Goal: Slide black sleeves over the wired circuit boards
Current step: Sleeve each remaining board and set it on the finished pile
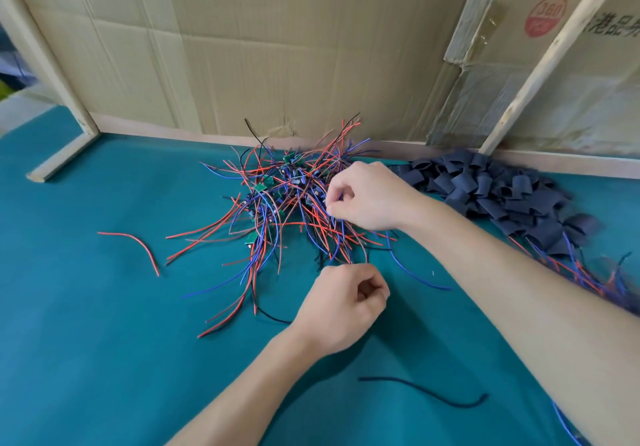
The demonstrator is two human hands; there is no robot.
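A tangled heap of small green circuit boards (260, 187) with red, blue and black wires (277, 224) lies in the middle of the teal table (104, 324). A pile of flat black sleeves (512, 196) sits to its right, against the back wall. My right hand (367, 196) is over the right side of the heap, fingers curled, pinching wires there. Nearer to me, my left hand (343, 303) pinches the loose ends of several wires that run up into the heap. Which board those wires belong to is hidden in the tangle.
A single red wire (138, 244) lies left of the heap. A black wire (426, 392) lies near the front. More wired pieces (588, 276) trail under my right forearm. Cardboard walls (277, 47) and wooden battens (65, 154) close the back.
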